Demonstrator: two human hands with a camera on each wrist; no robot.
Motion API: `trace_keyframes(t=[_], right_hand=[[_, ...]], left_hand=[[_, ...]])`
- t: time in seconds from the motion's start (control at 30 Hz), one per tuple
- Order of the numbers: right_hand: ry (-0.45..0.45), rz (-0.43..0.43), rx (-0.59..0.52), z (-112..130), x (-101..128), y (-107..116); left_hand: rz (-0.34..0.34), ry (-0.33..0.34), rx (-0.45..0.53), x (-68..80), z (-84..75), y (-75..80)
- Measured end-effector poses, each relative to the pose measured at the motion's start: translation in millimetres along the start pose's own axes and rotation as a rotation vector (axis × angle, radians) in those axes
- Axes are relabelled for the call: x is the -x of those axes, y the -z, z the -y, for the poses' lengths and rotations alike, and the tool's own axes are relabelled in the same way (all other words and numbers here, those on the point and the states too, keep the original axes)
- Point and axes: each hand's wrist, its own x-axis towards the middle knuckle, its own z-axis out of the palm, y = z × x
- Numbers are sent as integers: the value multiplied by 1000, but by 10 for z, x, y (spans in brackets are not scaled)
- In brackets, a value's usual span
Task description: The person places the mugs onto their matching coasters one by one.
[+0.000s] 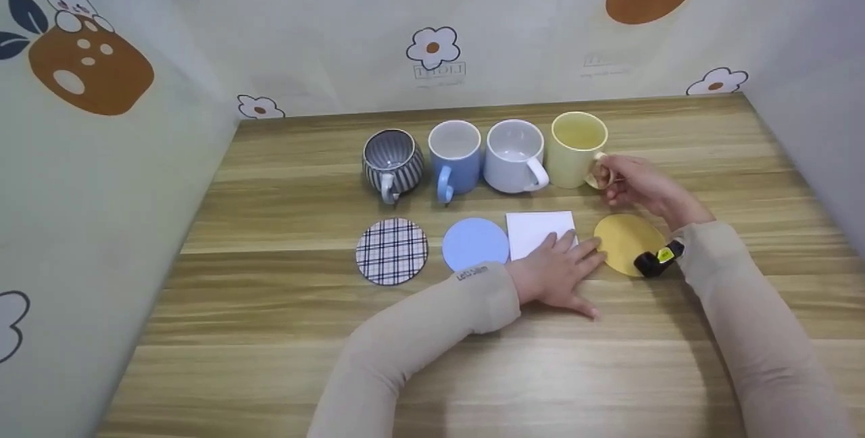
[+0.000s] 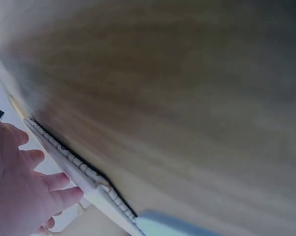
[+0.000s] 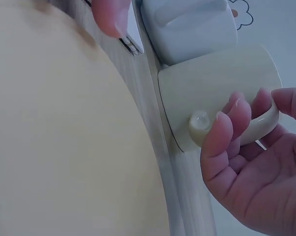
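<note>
My right hand point(image 1: 642, 184) grips the handle of a yellow mug point(image 1: 571, 164), which stands upright at the right end of a row of mugs. In the right wrist view its fingers point(image 3: 219, 132) curl through the handle of the mug point(image 3: 221, 83). My left hand point(image 1: 557, 272) lies palm down with fingers spread, over the lower part of a white square coaster point(image 1: 534, 225). Its fingertips reach the left edge of a round yellow coaster point(image 1: 618, 235). The left wrist view shows the left hand's fingers point(image 2: 59, 182) extended over the coaster's pale edge point(image 2: 96, 189).
Left of the yellow mug stand a white mug point(image 1: 510, 167), a blue mug point(image 1: 463, 164) and a grey striped mug point(image 1: 405, 171). In front lie a round blue coaster point(image 1: 475, 242) and a round plaid coaster point(image 1: 392, 252). A patterned wall covering point(image 1: 338, 32) rises behind the wooden table point(image 1: 270, 316).
</note>
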Motion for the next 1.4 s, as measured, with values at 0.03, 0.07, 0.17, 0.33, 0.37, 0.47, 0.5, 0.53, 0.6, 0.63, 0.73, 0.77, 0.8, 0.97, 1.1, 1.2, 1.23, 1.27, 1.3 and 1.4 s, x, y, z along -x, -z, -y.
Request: trace_keyframes(t=[0.03,0.07,0.17,0.33,0.37,0.47,0.5,0.53,0.6,0.63,0.73,0.77,0.8,0.97,1.1,1.2,1.23,1.27,1.3,1.4], right_hand=[[0,5,-17,0,5,-1],[1,4,-32,-2,8,-4],[20,-14,-74,-14,9,-32],[69,-89,-135,-34,-1,-140],[75,-107,-141,-37,-1,-166],[81,-160,-163,-45,7,-235],[77,-169,-179,-48,13,-253],[71,-176,-199,-50,21,-270],[60,-186,-237,-56,35,-294],[55,-189,-261,-58,43,-304],[48,-199,-306,-61,66,-322],[51,-203,-311,-61,75,-325],[55,-205,-314,-60,85,-330],[66,-214,-348,-39,137,-341],[55,-231,-381,-3,177,-339],[46,-239,-405,25,206,-324],[46,-240,-412,34,215,-316],[47,-238,-419,42,225,-308],[47,-234,-428,49,236,-297],[49,-223,-438,67,272,-263]], left_hand=[[-5,0,-12,-2,-5,1],[-9,0,-23,-4,-9,1],[-10,2,-52,-4,-19,3],[32,20,-54,-7,-26,37],[41,25,-50,-8,-26,46],[49,29,-46,-15,-29,63],[51,29,-48,-18,-31,65],[54,28,-46,-20,-33,66],[59,26,-46,-25,-35,65],[58,25,-45,-28,-35,64],[56,26,-45,-35,-34,62],[54,26,-47,-37,-35,60],[53,26,-49,-39,-36,59],[57,29,-50,-33,-43,58],[45,32,-45,-20,-50,64],[34,36,-45,-16,-55,68],[33,38,-46,-17,-56,69],[37,41,-45,-17,-55,73],[43,43,-47,-18,-55,76],[58,46,-51,-26,-53,80]])
